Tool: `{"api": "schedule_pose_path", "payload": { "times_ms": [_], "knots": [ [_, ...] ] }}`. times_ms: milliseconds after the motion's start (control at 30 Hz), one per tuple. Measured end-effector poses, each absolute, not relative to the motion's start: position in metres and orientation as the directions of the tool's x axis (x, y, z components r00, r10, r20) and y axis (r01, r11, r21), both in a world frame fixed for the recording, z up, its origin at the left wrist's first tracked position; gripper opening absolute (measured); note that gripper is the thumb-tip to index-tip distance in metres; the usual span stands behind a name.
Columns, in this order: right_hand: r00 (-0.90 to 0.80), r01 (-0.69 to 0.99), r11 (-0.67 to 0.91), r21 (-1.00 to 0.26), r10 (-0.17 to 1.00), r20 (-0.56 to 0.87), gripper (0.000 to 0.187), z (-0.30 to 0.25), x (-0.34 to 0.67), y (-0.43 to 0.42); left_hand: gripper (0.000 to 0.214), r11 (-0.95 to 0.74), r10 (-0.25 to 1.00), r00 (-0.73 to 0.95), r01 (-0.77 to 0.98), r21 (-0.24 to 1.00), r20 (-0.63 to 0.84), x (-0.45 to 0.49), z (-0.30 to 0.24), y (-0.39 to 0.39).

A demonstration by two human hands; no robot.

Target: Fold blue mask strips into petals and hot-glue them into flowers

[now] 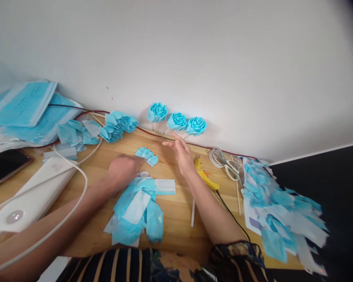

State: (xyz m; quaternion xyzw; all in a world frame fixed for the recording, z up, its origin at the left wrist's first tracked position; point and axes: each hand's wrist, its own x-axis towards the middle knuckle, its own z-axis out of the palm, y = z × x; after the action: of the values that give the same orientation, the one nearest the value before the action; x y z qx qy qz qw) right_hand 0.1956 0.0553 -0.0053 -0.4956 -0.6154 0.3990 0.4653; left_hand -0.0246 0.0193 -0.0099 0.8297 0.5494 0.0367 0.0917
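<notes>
My left hand [124,170] is a little blurred, with its fingers curled closed over the table. Its fingertips reach the near edge of a short row of small folded blue fabric pieces [147,156]; whatever they pinch is hidden. My right hand [182,154] is raised with fingers stretched out and apart, just in front of three blue fabric flowers [176,122] on pale stems against the wall. I see nothing held in it. Between my forearms lies a loose pile of blue and white fabric strips [137,207].
A yellow glue gun [204,176], scissors [231,168] and a tape roll [216,158] lie on the right, beside more fabric scraps [278,211]. Leftward are a white power strip [35,192], a phone [6,166], blue masks [23,103] and bunched flowers [117,125]. A white cable crosses my left forearm.
</notes>
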Motion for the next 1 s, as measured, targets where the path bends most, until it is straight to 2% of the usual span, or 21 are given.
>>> {"api": "schedule_pose_path", "payload": {
  "times_ms": [100, 267, 333, 600, 667, 767, 900, 1000],
  "knots": [
    [-0.124, 0.298, 0.223, -0.928, 0.973, 0.194, 0.049, 0.001, 0.196, 0.054, 0.039, -0.366, 0.922, 0.383, 0.909, 0.197, -0.056, -0.025, -0.010, 0.019],
    [-0.274, 0.382, 0.274, -0.883, 0.946, 0.175, 0.044, 0.001, 0.179, 0.054, 0.043, -0.334, 0.943, 0.316, 0.892, 0.306, 0.105, -0.032, -0.012, 0.018],
    [-0.300, 0.411, 0.288, -0.865, 0.939, 0.169, 0.043, -0.002, 0.173, 0.059, 0.043, -0.300, 0.954, 0.275, 0.895, 0.329, 0.121, -0.034, -0.009, 0.018],
    [-0.381, 0.544, 0.313, -0.779, 0.919, 0.103, 0.039, -0.013, 0.165, 0.080, 0.044, -0.231, 0.965, 0.251, 0.951, 0.206, -0.078, -0.035, 0.004, 0.022],
    [-0.356, 0.552, 0.325, -0.768, 0.925, 0.136, 0.037, -0.011, 0.164, 0.084, 0.045, -0.226, 0.961, 0.253, 0.951, 0.209, -0.109, -0.034, 0.004, 0.023],
    [-0.393, 0.581, 0.409, -0.704, 0.898, 0.197, 0.029, -0.005, 0.156, 0.093, 0.046, -0.239, 0.955, 0.269, 0.947, 0.214, -0.125, -0.034, 0.005, 0.022],
    [-0.553, 0.670, 0.522, -0.527, 0.825, 0.115, 0.014, -0.009, 0.127, 0.107, 0.046, -0.260, 0.950, 0.288, 0.943, 0.207, -0.120, -0.034, 0.004, 0.021],
    [-0.571, 0.697, 0.536, -0.476, 0.817, 0.084, 0.008, -0.018, 0.105, 0.119, 0.046, -0.272, 0.951, 0.295, 0.940, 0.205, -0.089, -0.035, 0.001, 0.022]
  ]
}}
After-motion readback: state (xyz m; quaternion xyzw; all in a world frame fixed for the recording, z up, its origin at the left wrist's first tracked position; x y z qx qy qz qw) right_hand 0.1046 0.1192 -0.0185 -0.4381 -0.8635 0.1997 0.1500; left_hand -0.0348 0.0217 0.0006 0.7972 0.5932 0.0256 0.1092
